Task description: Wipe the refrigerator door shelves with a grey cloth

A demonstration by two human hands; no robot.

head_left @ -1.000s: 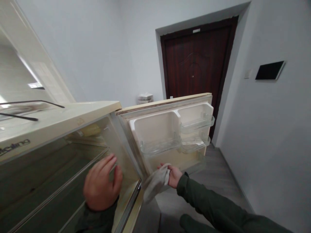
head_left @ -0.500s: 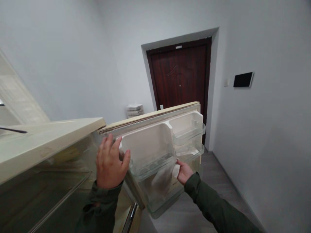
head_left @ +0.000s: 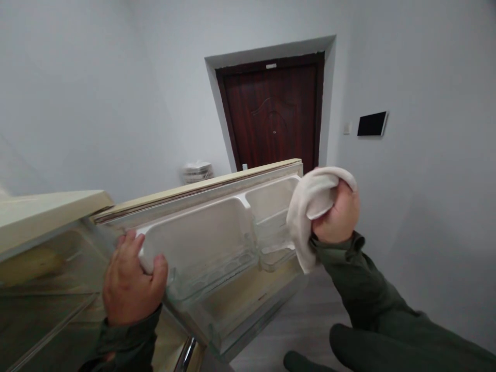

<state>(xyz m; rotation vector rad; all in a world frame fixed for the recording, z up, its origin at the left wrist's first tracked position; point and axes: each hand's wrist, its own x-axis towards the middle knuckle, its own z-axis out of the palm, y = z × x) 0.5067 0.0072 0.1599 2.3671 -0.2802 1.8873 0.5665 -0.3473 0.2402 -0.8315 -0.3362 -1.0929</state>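
A pale cloth point(head_left: 300, 217) hangs bunched at the free edge of an open fridge door point(head_left: 201, 188), in front of the door's upper outer corner; from this angle I cannot tell whether its folds press on the door or only stand before it. The right hand point(head_left: 339, 212) grips the cloth, its fingers curled into the fabric and partly hidden by it, with one end looping over the top of the hand and another drooping below the wrist. The left hand point(head_left: 134, 281) is at the hinge side of the door, over the rim of the white inner liner point(head_left: 194, 225), its fingers close together and its thumb spread away from them. Between the hands, the liner carries a clear wide bin point(head_left: 217, 276) and, nearer the cloth, a smaller clear bin point(head_left: 277, 258). Left of the left hand stands the cream fridge body point(head_left: 46, 206), with a blurred yellow item point(head_left: 33, 263) inside near the top. Both forearms wear dark green sleeves point(head_left: 360, 284). Beyond the fridge door are a whitish stack point(head_left: 197, 171) and a dark red-brown door point(head_left: 271, 113) set in a pale wall; to the right, a switch point(head_left: 346, 128) sits beside a black panel point(head_left: 372, 124). Grey floor point(head_left: 321, 310) shows below.
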